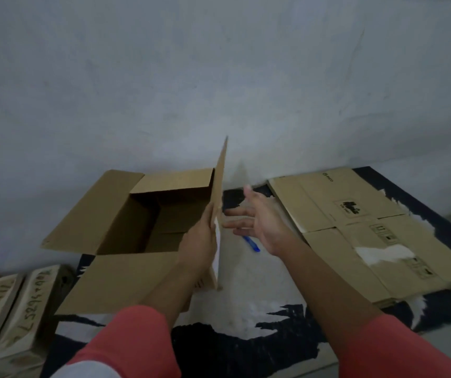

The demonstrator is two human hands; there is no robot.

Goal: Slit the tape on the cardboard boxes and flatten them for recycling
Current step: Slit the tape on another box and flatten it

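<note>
An open brown cardboard box [126, 222] stands on the rug at centre left, its left, far and near flaps folded outward. Its right flap [218, 186] stands upright, edge-on to the camera. My left hand [199, 241] lies flat against the inner side of that flap, fingers straight. My right hand [259, 216] hovers just right of the flap with fingers spread, holding nothing. A blue cutter [251, 244] lies on the rug under my right hand.
Flattened boxes [355, 227] are stacked on the dark-and-white rug [246, 309] at the right. Several closed boxes with handwritten numbers [14, 309] lie at the lower left. A pale wall [218, 77] rises right behind the open box.
</note>
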